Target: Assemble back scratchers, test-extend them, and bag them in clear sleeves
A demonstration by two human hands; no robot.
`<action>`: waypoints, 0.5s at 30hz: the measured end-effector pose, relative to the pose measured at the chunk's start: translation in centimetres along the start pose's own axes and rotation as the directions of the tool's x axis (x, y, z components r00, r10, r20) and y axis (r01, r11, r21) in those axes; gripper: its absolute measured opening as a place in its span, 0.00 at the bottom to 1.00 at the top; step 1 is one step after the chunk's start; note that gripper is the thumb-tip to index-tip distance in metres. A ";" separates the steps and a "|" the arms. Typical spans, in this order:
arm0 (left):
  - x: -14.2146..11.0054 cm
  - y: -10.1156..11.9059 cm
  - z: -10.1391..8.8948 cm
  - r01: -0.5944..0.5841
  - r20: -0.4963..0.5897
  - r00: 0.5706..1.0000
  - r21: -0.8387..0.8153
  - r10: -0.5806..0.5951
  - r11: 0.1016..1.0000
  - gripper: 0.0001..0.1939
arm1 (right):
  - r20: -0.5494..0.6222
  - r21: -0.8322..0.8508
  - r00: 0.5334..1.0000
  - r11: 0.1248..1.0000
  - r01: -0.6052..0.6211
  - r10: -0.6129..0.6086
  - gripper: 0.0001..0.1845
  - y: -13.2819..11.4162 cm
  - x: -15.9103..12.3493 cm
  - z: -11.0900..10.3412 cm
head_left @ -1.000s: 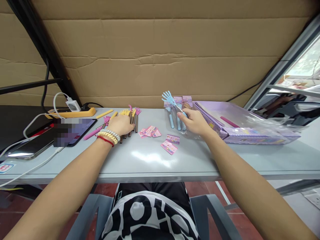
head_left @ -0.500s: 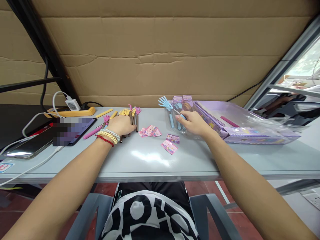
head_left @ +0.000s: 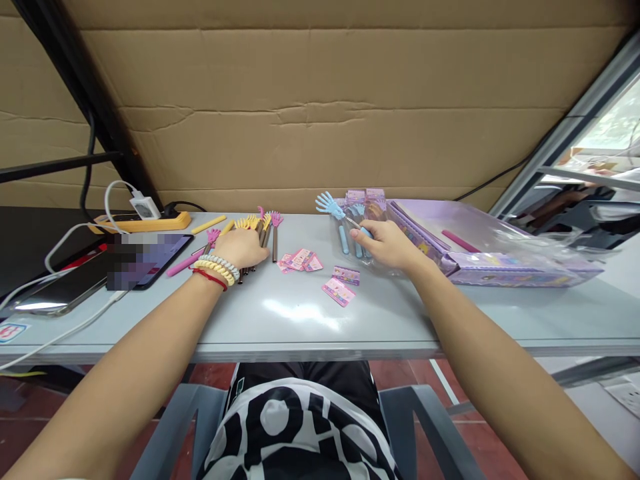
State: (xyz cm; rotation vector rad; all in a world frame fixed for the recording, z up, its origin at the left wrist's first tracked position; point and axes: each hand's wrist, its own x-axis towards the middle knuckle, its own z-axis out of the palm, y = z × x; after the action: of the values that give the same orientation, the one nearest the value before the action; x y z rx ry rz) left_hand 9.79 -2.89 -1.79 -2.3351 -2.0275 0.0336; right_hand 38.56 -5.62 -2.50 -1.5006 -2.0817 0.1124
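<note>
My left hand (head_left: 243,248) lies on a row of small back scratchers (head_left: 264,230) with yellow and pink hand-shaped heads and brown handles, fingers curled over them. My right hand (head_left: 387,244) pinches the handle of a blue hand-shaped back scratcher (head_left: 330,204), its head tilted up to the left. Under that hand lies a clear bag of more blue back scratchers (head_left: 349,239). Small pink cards (head_left: 301,261) lie between my hands on the grey table (head_left: 300,320).
A purple box in clear plastic (head_left: 500,257) lies at the right. A phone (head_left: 145,259), a yellow power strip (head_left: 137,223) with a white charger and cables sit at the left. A cardboard wall stands behind the table. Loose pink and yellow sticks (head_left: 209,227) lie near the strip.
The blue scratcher in my right hand has tipped lower and shifted slightly left. My left hand has stayed on the row of scratchers.
</note>
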 end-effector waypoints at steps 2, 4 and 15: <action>0.0 -0.1 0.0 -0.003 -0.005 1.000 -0.002 0.003 1.000 0.17 | 0.006 -0.003 1.000 1.000 -0.002 0.002 0.20 0.0 0.0 0.0; 0.0 0.0 0.0 -0.016 -0.045 0.999 -0.011 0.016 1.000 0.17 | 0.009 -0.004 1.000 1.000 -0.003 0.003 0.20 -0.1 0.0 0.0; 0.2 0.8 1.3 -0.408 -0.095 0.907 0.045 0.410 0.912 0.19 | 0.029 -0.017 1.000 1.000 -0.005 0.005 0.21 -0.1 -0.1 0.0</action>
State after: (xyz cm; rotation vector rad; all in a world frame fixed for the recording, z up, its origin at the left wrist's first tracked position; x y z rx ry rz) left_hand 10.57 -2.80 -3.09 -2.6405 -1.4504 -0.0447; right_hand 38.53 -5.72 -2.48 -1.5226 -2.1066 0.1198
